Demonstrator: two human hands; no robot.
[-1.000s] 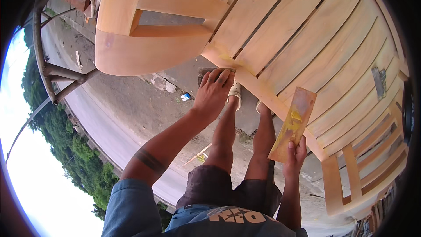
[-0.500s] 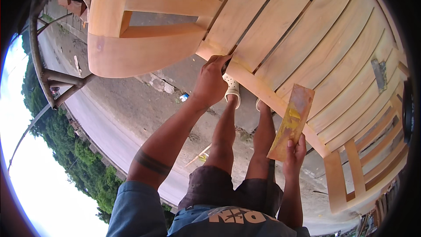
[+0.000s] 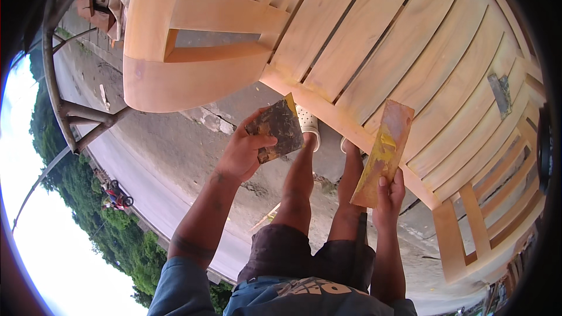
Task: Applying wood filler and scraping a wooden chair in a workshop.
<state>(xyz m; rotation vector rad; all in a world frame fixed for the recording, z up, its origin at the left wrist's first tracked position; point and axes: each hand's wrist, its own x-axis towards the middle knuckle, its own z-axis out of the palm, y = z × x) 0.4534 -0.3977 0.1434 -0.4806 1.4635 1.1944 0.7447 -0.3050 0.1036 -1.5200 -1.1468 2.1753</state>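
My left hand [image 3: 241,152] grips a dark, blotched square putty spreader [image 3: 280,131], thumb across its face. Yellow putty edges the spreader's upper corner. It is held up off the wooden bench, in front of the seat's near edge. In my right hand [image 3: 389,202] is a long flat board [image 3: 387,146] with yellow putty smeared along its middle. The board stands tilted in front of the bench's front rail. Before me stretches the pale slatted wooden bench [image 3: 351,35], with faint yellow patches along its front rail [image 3: 328,105].
A broad curved armrest [image 3: 193,82] juts out at the left, and another slatted armrest [image 3: 477,228] is at the right. A dark grey strip [image 3: 501,96] lies on the slats. Metal pipe framing [image 3: 88,114] stands at the left, by a road with a red motorcycle [image 3: 119,196].
My left hand has come away from the bench's front rail, down and to the left, showing the spreader's flat face. The board in my right hand has shifted slightly. A motorcycle has come closer into view.
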